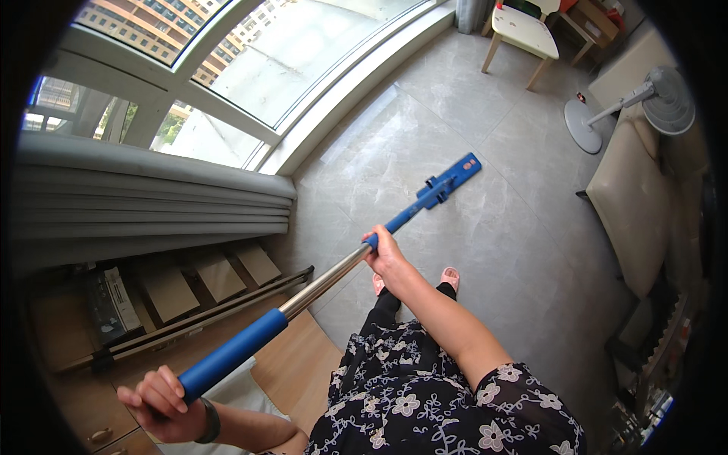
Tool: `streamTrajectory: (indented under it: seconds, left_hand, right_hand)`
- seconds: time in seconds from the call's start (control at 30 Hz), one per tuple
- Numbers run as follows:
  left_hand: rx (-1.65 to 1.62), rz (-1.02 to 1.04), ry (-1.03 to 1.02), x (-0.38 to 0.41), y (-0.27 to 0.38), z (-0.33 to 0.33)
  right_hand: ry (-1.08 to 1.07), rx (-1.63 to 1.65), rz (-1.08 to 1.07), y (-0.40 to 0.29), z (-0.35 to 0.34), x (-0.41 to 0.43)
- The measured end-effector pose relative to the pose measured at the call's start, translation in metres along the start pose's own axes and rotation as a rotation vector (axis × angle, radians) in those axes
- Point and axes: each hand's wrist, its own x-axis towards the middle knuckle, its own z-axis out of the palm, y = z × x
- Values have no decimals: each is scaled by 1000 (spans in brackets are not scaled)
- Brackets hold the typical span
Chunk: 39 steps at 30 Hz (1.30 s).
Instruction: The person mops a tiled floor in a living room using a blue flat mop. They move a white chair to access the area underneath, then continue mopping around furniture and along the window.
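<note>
A flat mop (327,276) slants across the view, with a blue grip, a steel pole and a blue lower sleeve. Its blue flat head (455,177) lies on the grey tiled floor (500,227), ahead of my feet. At the lower left, my left hand (162,404), with a dark band at the wrist, has its fingers curled around the top end of the blue grip. Farther down, my right hand (384,250) is closed around the pole at the blue sleeve. Any mop pad under the head is hidden.
Grey curtains (153,196) hang by the window sill (364,85) at left. Below them, a wooden cabinet (307,347) bears flat panels. At right stand a white fan (583,126) and a beige upholstered seat (631,199). A small chair (523,31) stands at the back.
</note>
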Motion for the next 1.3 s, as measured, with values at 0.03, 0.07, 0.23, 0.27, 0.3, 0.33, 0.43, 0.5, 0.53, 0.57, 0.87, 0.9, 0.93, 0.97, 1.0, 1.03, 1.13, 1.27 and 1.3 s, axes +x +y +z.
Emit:
streamTrajectory:
  seconds: [0.03, 0.07, 0.23, 0.27, 0.3, 0.33, 0.43, 0.5, 0.53, 0.57, 0.87, 0.9, 0.93, 0.97, 1.0, 1.03, 1.13, 1.27, 1.3]
  left_hand:
    - [23, 39, 22, -3, 7, -10]
    - [89, 63, 64, -5, 11, -12]
    - [187, 135, 141, -21, 22, -31]
    - [222, 158, 144, -24, 24, -36]
    - [259, 177, 153, -28, 26, -43]
    - [293, 196, 159, -30, 27, -46]
    - [225, 263, 149, -31, 29, -41]
    - [219, 223, 80, -28, 50, -33]
    - [189, 204, 108, -22, 53, -29]
    - [158, 185, 136, -15, 55, -23]
    - [0, 0, 110, -18, 52, 80]
    - [-63, -30, 36, -18, 41, 97]
    - [-132, -57, 17, -22, 33, 106]
    - [-151, -95, 23, -23, 24, 122]
    - [-193, -108, -19, -26, 12, 135]
    - [-254, -135, -62, -31, -7, 147]
    - [-532, -267, -224, -61, -44, 171]
    - [-559, -437, -335, -85, -62, 175]
    - [-544, -437, -374, -88, -67, 167]
  right_hand:
    - [-5, -8, 45, 20, 20, 8]
    - [-38, -58, 66, 38, 38, 14]
    - [-232, -14, 172, 108, 91, 60]
    - [-247, -74, 200, 117, 95, 64]
    - [-255, -139, 231, 125, 97, 65]
    - [-294, -164, 245, 131, 96, 63]
    - [-306, -195, 280, 132, 85, 54]
    - [-321, -254, 329, 129, 70, 35]
    - [-327, -246, 356, 119, 61, 27]
    - [-302, -196, 340, 109, 50, 18]
    - [-205, -26, 259, -31, -84, -78]
    - [-195, -17, 233, -52, -100, -84]
    - [-149, -15, 201, -72, -117, -86]
    - [-103, -15, 170, -91, -134, -85]
    - [-76, -11, 137, -110, -152, -83]
    - [-45, 6, 89, -134, -171, -81]
    - [81, 8, -7, -188, -215, -78]
    - [246, 17, -7, -225, -238, -67]
    - [282, 12, 6, -227, -237, -64]
